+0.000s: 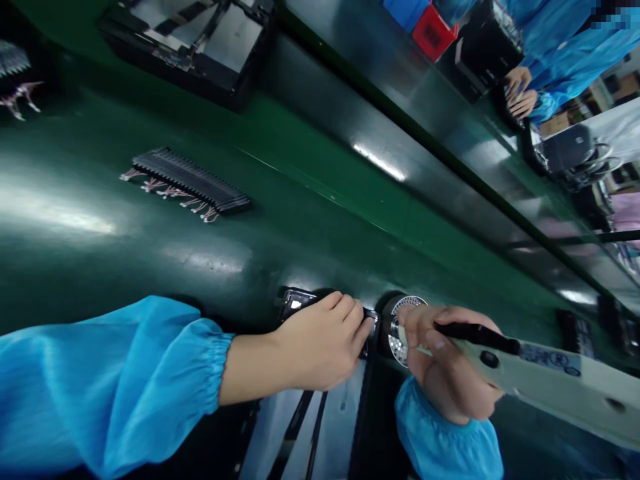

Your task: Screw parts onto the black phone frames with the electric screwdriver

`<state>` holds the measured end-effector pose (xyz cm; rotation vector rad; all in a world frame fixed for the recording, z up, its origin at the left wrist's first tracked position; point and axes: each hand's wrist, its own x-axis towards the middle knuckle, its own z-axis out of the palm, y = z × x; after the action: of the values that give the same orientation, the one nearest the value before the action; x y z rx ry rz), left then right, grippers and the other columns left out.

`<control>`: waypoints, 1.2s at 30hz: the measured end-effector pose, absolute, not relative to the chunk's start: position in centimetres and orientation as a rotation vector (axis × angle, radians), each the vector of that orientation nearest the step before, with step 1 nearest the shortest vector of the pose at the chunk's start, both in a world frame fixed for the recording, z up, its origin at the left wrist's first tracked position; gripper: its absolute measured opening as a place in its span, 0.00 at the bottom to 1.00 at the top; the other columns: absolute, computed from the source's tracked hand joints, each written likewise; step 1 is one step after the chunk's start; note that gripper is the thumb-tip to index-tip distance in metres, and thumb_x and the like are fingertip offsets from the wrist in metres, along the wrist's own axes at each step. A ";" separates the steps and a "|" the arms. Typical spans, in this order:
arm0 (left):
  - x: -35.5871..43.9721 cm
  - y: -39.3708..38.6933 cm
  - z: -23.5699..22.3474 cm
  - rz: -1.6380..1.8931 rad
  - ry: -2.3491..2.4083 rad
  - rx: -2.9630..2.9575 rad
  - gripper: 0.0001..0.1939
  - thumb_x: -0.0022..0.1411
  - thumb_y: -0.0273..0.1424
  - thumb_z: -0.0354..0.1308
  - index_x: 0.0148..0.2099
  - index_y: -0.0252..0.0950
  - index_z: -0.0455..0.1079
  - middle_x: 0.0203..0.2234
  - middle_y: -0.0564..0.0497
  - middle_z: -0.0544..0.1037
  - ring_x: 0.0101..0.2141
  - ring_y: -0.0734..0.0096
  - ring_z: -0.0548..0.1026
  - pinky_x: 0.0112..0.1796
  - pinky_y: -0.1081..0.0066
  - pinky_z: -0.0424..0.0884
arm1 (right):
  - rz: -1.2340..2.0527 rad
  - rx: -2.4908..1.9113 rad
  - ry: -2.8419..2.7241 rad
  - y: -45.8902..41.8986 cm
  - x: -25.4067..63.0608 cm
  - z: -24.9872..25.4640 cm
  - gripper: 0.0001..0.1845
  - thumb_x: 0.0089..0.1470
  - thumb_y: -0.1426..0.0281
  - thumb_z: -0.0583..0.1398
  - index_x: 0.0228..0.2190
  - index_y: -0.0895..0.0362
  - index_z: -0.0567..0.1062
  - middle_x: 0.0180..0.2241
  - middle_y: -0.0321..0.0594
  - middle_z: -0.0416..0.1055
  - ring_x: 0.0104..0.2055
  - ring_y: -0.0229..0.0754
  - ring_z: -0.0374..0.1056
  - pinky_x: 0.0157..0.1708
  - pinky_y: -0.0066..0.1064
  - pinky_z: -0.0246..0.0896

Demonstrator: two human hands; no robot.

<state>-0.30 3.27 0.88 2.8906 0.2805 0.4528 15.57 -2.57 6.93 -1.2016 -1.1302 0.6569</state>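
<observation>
My left hand lies across the top end of an opened tablet-like device, its fingers bent and held together over the edge. Grey panels and black strips show inside the device below the wrist. In my right hand is a pale electric screwdriver with a black lever, gripped near its front. The front end points at a round metal dish with a dotted surface, just right of the device. My fingers hide the driver's tip, so contact with the dish cannot be seen.
A row of black strips with pinkish wires lies on the green table. Another opened device sits at the back left. Beyond a metal rail, a co-worker's hands handle a dark part near a red bin.
</observation>
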 end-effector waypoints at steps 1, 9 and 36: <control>-0.3 3.3 0.9 0.449 0.280 2.890 0.27 0.69 0.40 0.51 0.58 0.21 0.69 0.42 0.33 0.77 0.41 0.51 0.75 0.40 0.57 0.67 | 0.657 -1.202 -1.124 -2.6 15.6 6.8 0.10 0.54 0.79 0.60 0.38 0.56 0.76 0.22 0.32 0.68 0.22 0.37 0.64 0.29 0.37 0.64; -0.5 3.4 0.9 0.447 0.285 2.861 0.27 0.70 0.41 0.51 0.58 0.23 0.70 0.43 0.32 0.77 0.42 0.49 0.75 0.40 0.57 0.69 | 0.644 -1.153 -1.053 -2.3 15.7 6.3 0.11 0.52 0.78 0.59 0.38 0.56 0.76 0.21 0.32 0.67 0.21 0.36 0.63 0.28 0.35 0.64; -1.3 3.1 1.8 0.352 0.357 3.090 0.27 0.62 0.41 0.61 0.60 0.33 0.73 0.46 0.32 0.79 0.44 0.44 0.78 0.41 0.51 0.78 | 0.487 -1.201 -0.917 -4.7 22.9 5.1 0.11 0.51 0.77 0.60 0.38 0.55 0.75 0.19 0.29 0.64 0.20 0.36 0.62 0.27 0.33 0.62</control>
<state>-1.30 3.10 1.85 3.0895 0.3573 0.3519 22.95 -4.73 5.13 -1.2014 -0.9170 0.4867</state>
